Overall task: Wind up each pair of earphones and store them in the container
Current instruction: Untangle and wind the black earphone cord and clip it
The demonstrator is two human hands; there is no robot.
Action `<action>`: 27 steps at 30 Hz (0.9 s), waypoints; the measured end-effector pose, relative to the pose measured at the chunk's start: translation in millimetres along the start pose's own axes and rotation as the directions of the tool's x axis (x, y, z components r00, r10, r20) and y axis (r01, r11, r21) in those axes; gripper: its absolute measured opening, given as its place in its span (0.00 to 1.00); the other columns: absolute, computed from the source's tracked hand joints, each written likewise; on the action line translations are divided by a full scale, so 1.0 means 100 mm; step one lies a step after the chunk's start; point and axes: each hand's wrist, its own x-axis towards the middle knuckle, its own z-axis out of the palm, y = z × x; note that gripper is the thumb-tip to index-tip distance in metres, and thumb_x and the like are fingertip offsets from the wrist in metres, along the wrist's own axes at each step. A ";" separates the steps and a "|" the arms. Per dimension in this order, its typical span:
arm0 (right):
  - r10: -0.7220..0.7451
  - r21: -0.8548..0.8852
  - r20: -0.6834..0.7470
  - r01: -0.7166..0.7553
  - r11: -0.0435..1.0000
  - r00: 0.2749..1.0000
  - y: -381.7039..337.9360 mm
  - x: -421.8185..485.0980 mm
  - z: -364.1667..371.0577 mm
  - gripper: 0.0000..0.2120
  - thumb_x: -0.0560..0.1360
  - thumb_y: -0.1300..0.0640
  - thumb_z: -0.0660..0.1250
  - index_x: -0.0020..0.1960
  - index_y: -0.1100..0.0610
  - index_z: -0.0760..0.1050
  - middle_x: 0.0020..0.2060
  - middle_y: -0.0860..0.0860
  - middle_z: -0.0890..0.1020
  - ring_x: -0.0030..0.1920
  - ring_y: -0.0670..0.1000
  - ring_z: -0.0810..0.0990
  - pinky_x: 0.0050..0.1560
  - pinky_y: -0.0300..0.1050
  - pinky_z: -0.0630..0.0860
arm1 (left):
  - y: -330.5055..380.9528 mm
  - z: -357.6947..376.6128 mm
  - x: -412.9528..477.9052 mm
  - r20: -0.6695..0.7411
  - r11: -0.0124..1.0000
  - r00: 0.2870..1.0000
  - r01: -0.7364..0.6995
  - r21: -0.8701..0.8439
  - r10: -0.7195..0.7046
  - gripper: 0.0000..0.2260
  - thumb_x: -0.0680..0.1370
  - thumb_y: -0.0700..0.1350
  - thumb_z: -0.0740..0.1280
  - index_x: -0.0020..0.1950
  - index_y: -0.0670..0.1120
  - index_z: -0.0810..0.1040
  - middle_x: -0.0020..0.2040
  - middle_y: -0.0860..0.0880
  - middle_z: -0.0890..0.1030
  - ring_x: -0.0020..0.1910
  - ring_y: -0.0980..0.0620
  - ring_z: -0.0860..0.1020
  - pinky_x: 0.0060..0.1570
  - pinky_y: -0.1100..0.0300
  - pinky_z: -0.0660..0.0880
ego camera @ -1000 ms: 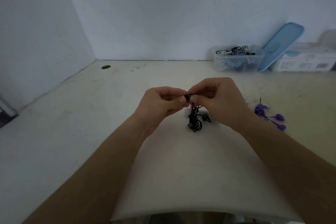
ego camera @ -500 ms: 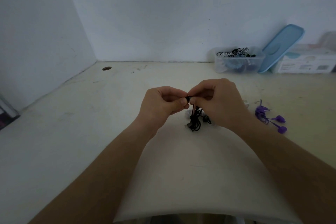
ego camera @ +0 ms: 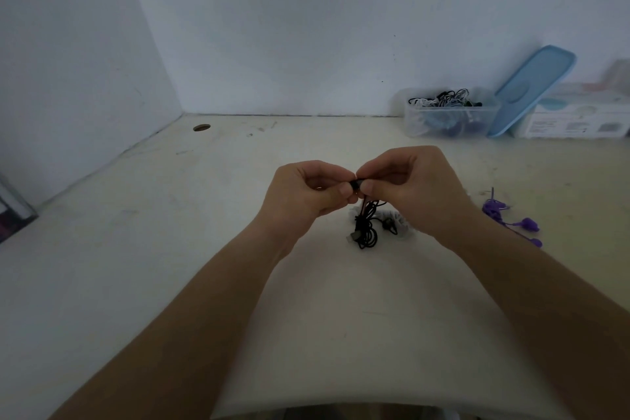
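Note:
A pair of black earphones (ego camera: 366, 227) hangs in a loose tangle just above the table. My left hand (ego camera: 303, 196) and my right hand (ego camera: 412, 187) meet fingertip to fingertip and both pinch its top end. Under the tangle lies a white pair of earphones (ego camera: 400, 218), partly hidden by my right hand. A purple pair (ego camera: 511, 218) lies on the table to the right. The clear plastic container (ego camera: 450, 114) stands at the back right against the wall, holding several wound earphones.
A blue lid (ego camera: 533, 87) leans on the container's right side, against a white box (ego camera: 579, 118). A round cable hole (ego camera: 201, 127) sits in the table (ego camera: 170, 249) near the back left corner. Walls close the back and left. A dark object (ego camera: 13, 215) stands at the left edge.
Both hands stay together pinching the black earphones. The dangling cable has shifted slightly; nothing else has moved.

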 end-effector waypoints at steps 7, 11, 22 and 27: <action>-0.054 -0.146 -0.056 0.045 0.988 0.997 -0.02 -0.01 0.03 0.12 0.70 0.68 0.75 0.42 0.50 0.83 0.36 0.50 0.87 0.39 0.47 0.86 0.48 0.48 0.83 | -0.01 0.02 0.00 -0.035 0.999 0.999 -0.034 -0.027 0.033 0.08 0.74 0.29 0.70 0.46 0.40 0.83 0.40 0.40 0.85 0.40 0.46 0.85 0.48 0.57 0.82; -0.102 -0.269 -0.070 0.079 0.960 0.992 -0.04 -0.01 0.06 0.10 0.69 0.67 0.75 0.42 0.52 0.84 0.35 0.45 0.85 0.37 0.42 0.85 0.45 0.37 0.81 | -0.02 0.03 0.00 -0.042 0.999 0.999 -0.028 -0.038 0.026 0.07 0.74 0.29 0.71 0.47 0.39 0.83 0.41 0.39 0.85 0.40 0.46 0.85 0.46 0.59 0.81; -0.295 -0.467 -0.040 0.243 0.850 0.955 -0.02 0.01 0.13 0.08 0.69 0.66 0.74 0.43 0.55 0.85 0.37 0.49 0.84 0.37 0.46 0.82 0.44 0.39 0.77 | -0.04 0.00 0.01 -0.053 0.998 0.998 0.011 -0.058 -0.015 0.06 0.75 0.31 0.71 0.51 0.36 0.83 0.43 0.38 0.85 0.42 0.46 0.85 0.48 0.58 0.81; -0.090 -0.239 -0.088 0.066 0.969 0.992 -0.05 0.00 0.10 0.11 0.69 0.67 0.75 0.42 0.52 0.84 0.35 0.44 0.85 0.38 0.41 0.84 0.45 0.34 0.80 | -0.02 0.00 0.00 -0.034 0.998 0.999 -0.018 -0.053 0.016 0.06 0.75 0.30 0.70 0.49 0.38 0.83 0.41 0.40 0.85 0.41 0.46 0.85 0.47 0.59 0.80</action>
